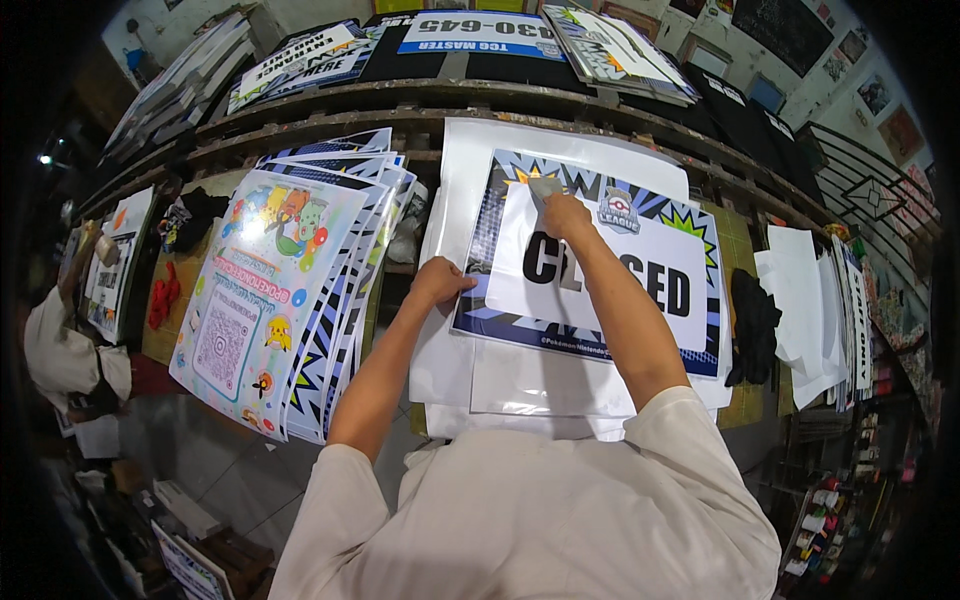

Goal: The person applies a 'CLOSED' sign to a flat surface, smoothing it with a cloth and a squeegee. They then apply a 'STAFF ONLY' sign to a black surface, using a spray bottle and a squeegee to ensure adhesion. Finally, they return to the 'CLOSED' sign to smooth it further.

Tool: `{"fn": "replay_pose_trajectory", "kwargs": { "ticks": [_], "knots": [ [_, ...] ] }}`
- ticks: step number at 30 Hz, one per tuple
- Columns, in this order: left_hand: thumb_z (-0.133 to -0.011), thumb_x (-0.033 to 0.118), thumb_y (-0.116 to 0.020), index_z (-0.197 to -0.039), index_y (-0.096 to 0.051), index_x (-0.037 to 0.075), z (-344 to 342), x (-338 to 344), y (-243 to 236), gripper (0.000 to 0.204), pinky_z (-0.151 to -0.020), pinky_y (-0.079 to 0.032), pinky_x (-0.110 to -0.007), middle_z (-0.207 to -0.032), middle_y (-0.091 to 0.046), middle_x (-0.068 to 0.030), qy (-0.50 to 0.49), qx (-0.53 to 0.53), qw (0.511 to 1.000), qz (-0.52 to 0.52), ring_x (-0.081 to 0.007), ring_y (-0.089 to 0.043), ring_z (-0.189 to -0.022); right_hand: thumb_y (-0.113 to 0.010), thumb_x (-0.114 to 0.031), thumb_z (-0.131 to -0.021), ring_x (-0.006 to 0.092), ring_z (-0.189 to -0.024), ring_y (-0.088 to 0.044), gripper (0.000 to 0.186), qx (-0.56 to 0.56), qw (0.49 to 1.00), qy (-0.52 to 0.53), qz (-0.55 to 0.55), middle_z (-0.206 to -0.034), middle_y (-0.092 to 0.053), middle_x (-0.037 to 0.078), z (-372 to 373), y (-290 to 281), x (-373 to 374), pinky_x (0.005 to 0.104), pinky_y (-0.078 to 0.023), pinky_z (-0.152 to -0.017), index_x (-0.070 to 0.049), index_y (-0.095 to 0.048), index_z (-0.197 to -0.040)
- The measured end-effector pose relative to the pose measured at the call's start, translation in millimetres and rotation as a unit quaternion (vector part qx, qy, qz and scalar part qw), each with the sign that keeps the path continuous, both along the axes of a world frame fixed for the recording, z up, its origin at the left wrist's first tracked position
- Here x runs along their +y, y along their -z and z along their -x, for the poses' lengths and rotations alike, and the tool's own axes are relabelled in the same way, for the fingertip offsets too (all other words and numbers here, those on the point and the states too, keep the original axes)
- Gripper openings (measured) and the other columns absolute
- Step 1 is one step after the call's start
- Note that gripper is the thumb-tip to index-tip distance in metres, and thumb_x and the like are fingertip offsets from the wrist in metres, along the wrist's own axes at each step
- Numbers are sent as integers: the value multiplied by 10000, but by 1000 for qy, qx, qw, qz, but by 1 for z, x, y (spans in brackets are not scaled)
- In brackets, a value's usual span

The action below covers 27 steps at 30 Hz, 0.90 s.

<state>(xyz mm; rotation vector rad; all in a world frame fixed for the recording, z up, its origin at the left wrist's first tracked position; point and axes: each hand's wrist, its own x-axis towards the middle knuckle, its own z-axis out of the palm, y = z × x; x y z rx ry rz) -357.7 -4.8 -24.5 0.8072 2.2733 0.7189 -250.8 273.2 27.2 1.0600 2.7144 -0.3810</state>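
Observation:
A printed sign (655, 320) with a blue comic-burst border, a white middle panel and large black letters lies on stacked white sheets (455, 190) in front of me. My right hand (568, 217) is closed on a small grey flat scraper (544, 187), whose blade rests on the sign's upper left part. That forearm crosses the sign and hides some of the lettering. At the sign's left edge is my left hand (438, 283), its fingers pinched at the border. Shadow falls over the middle of the panel.
To the left leans a stack of glossy printed boards (265, 290). A black cloth (752, 325) and white paper sheets (800, 310) are on the right. More signs (620, 55) lie on the black surface beyond the wooden rails. At far left, another person's sleeve (65, 335) shows.

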Motion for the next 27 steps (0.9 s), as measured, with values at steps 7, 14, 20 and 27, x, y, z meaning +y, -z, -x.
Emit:
{"fn": "replay_pose_trajectory", "kwargs": {
  "ticks": [7, 14, 20, 27],
  "knots": [
    [-702, 434, -933, -818, -792, 53, 0, -2, 10, 423, -790, -577, -406, -847, -776, -157, -16, -12, 1000, 22, -292, -760, -820, -585, -142, -902, 399, -1165, -697, 371, 15, 1000, 3, -4, -1259, -708, 245, 27, 0, 30, 487, -554, -1004, -15, -718, -1225],
    [-725, 410, -925, -775, -786, -3, -1, -7, 11, 438, -641, -540, -365, -693, -736, -144, -13, 23, 1000, -1, -226, -703, -616, -609, -201, -915, 398, -1181, -691, 351, 44, 999, 27, 0, -1246, -719, 239, 40, -8, 40, 464, -546, -1019, -32, -740, -1194],
    [-747, 502, -880, -727, -783, 70, -8, -7, -7, 443, -769, -577, -411, -773, -765, -130, -7, 2, 999, 53, -288, -758, -782, -525, -242, -996, 438, -1067, -705, 374, 135, 990, -11, -33, -1119, -731, 267, -11, 1, 36, 536, -562, -927, -160, -697, -1318],
    [-730, 525, -894, -798, -790, 75, -25, -29, 1, 467, -811, -578, -428, -863, -777, -139, -35, 22, 998, 43, -304, -758, -865, -580, -236, -1018, 439, -761, -706, 457, 98, 994, -40, -19, -923, -663, 256, -185, -23, -154, 553, -579, -675, -229, -558, -1474]
  ]
}}
